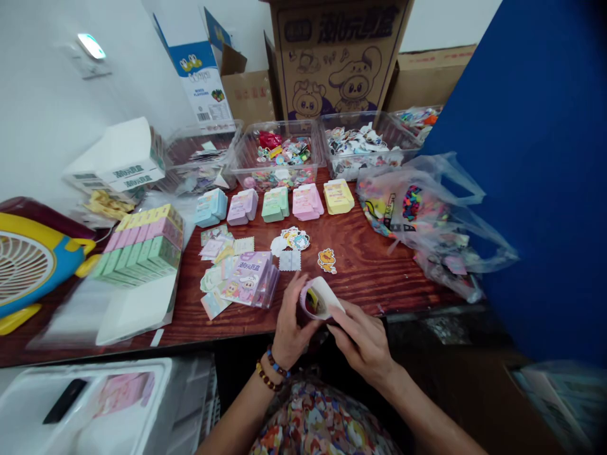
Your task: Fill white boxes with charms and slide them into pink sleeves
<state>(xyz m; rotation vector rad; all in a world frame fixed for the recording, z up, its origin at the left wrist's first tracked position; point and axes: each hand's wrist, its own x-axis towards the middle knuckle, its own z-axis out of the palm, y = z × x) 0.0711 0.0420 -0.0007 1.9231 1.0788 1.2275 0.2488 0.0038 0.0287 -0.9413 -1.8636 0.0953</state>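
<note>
A small paper box [327, 293], purple outside and white inside, is held at the table's front edge with its open end tilted up toward me. Around its left side wrap the fingers of my left hand [290, 325]. The fingers of my right hand [363, 341] grip its right side by the raised white flap. Something yellow shows inside, too small to name. Just left lies a stack of purple printed packs [249, 278], with several cards [215, 300] beside and under it. Beyond the box are a pale blue card [289, 260], some cut-out stickers [294, 239] and an orange sticker [327, 260].
Flat box stacks, including a green one [275, 204], form a row behind. Clear tubs [277, 174] of small pieces stand farther back. Plastic bags [403, 221] lie right, by a blue panel [535, 189]. Left are filled boxes [142, 243] and a fan [28, 265].
</note>
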